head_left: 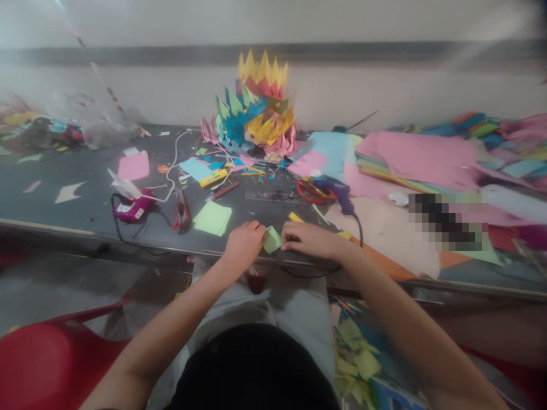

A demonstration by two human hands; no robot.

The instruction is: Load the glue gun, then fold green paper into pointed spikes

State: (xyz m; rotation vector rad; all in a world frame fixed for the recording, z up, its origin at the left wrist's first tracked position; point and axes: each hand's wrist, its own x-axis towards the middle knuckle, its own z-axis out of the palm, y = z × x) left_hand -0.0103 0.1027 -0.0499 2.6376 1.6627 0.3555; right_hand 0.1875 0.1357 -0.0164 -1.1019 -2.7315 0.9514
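At the table's front edge a small piece of light green paper is held between my hands, and it looks folded. My left hand pinches its left side. My right hand is closed at its right edge, fingers curled in. Left of my left hand lies a stack of light green paper squares. Beyond my hands are red-handled scissors and a purple glue gun. A pair of red-handled pliers or cutters lies farther left.
A colourful folded-paper model stands at the back, with paper scraps before it. A magenta device with cables sits left. Large pink sheets cover the right side. A red chair stands lower left, and paper pieces lie below the table.
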